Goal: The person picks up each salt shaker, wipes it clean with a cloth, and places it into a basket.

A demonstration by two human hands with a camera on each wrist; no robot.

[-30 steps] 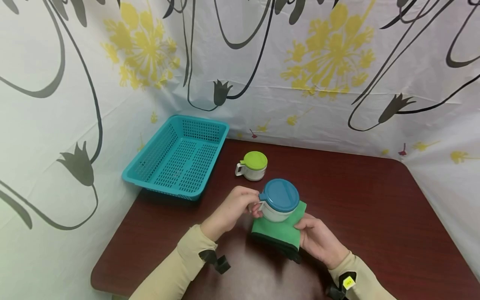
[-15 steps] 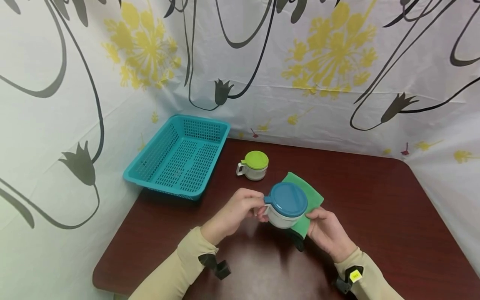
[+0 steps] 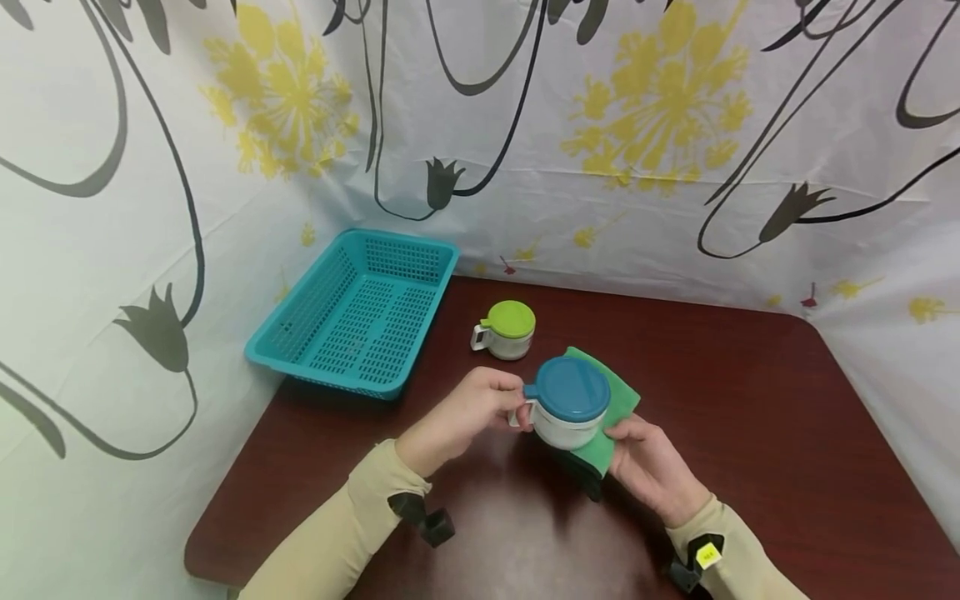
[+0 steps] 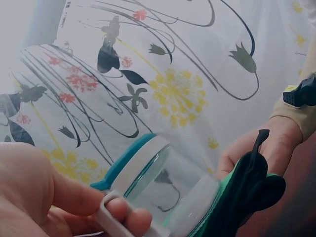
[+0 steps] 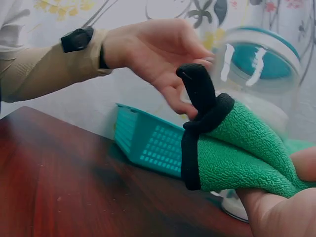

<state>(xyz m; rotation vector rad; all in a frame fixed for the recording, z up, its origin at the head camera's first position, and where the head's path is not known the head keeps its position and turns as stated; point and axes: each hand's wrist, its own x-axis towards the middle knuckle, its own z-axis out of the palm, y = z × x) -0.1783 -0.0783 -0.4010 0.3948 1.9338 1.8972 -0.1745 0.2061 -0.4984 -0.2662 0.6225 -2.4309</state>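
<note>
A clear cup with a blue lid (image 3: 566, 402) is held above the dark red table (image 3: 750, 433). My left hand (image 3: 468, 410) grips its white handle (image 4: 116, 219). My right hand (image 3: 645, 462) holds a green cloth with a black edge (image 3: 611, 417) pressed against the cup's (image 5: 256, 74) right side and underside. In the right wrist view the cloth (image 5: 237, 148) is bunched in my fingers. A second small cup with a lime-green lid (image 3: 506, 330) stands on the table just behind.
A teal plastic basket (image 3: 360, 310) sits at the table's back left corner. A flower-printed sheet (image 3: 600, 125) hangs behind and along both sides of the table.
The cup has risen a little and shifted right. My right hand has moved the green cloth from under the cup up along its right side.
</note>
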